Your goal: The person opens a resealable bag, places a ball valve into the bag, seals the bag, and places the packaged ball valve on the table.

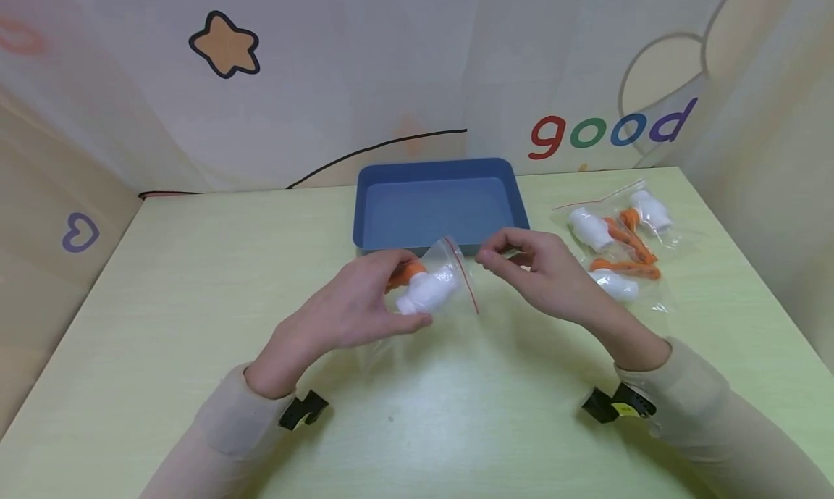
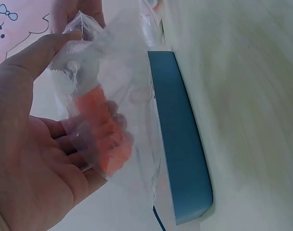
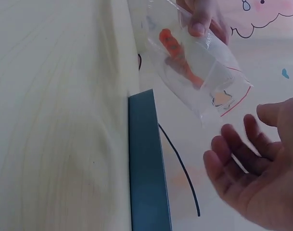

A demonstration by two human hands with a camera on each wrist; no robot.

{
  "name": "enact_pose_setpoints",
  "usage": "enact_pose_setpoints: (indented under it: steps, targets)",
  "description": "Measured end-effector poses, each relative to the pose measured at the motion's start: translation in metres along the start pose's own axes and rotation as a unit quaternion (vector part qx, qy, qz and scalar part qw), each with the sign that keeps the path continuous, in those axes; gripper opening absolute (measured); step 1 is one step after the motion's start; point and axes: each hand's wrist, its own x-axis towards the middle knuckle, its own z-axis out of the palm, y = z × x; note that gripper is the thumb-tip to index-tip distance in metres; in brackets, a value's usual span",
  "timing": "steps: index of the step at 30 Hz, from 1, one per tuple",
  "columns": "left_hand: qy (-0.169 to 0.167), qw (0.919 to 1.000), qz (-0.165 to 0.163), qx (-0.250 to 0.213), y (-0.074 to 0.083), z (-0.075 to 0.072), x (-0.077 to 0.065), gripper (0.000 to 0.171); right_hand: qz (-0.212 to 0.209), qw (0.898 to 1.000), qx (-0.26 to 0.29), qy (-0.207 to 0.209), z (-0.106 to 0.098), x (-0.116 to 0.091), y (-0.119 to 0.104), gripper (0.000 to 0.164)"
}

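Note:
My left hand (image 1: pixel 352 303) holds a clear zip bag (image 1: pixel 464 282) with a red seal line, just in front of the blue tray. Inside are a white, rounded plastic piece (image 1: pixel 428 290) and an orange, handle-like piece (image 2: pixel 102 127). Thumb and fingers stand on either side of the bag in the left wrist view, with the orange piece in front of the lower fingers. The bag's red-lined end (image 3: pixel 236 103) points toward my right hand (image 1: pixel 544 274). That hand is bent with loosely curved fingers, a small gap from the bag, and nothing in its grasp.
A shallow blue tray (image 1: pixel 443 167) stands at the table's back edge. To the right lie several similar bagged white pieces (image 1: pixel 591 229) with orange parts (image 1: pixel 628 269). Behind the pale table (image 1: pixel 195 282) hangs a printed curtain (image 1: pixel 365 64).

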Motion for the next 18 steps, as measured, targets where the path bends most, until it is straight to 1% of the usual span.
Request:
enact_pose_setpoints:
  steps: [2, 5, 7, 9, 11, 13, 18]
  targets:
    - [0.005, 1.0000, -0.005, 0.002, -0.001, 0.000, 0.000, 0.052, 0.023, 0.999, -0.031, -0.009, -0.002, -0.002, 0.001, 0.023]
    - [0.012, 0.9998, -0.008, 0.011, -0.002, 0.000, 0.001, 0.054, 0.043, 0.996, -0.029, -0.067, -0.002, -0.003, 0.002, 0.037]
    - [0.017, 0.9997, -0.009, 0.016, -0.002, 0.000, 0.001, 0.056, 0.049, 0.993, -0.020, -0.105, 0.001, -0.004, 0.004, 0.039]
    - [0.022, 0.9995, -0.011, 0.022, -0.002, 0.000, 0.001, 0.057, 0.050, 0.990, -0.016, -0.128, 0.005, -0.005, 0.004, 0.035]
    - [0.027, 0.9993, -0.016, 0.023, -0.002, 0.000, 0.001, 0.059, 0.052, 0.990, -0.006, -0.128, 0.010, -0.004, 0.004, 0.029]
    - [0.033, 0.9990, -0.019, 0.021, -0.002, 0.000, 0.000, 0.060, 0.057, 0.992, 0.006, -0.114, 0.015, -0.004, 0.003, 0.023]
    - [0.058, 0.9980, -0.022, 0.004, -0.001, 0.003, 0.000, 0.060, 0.062, 0.992, 0.082, -0.079, 0.021, -0.002, 0.001, 0.017]
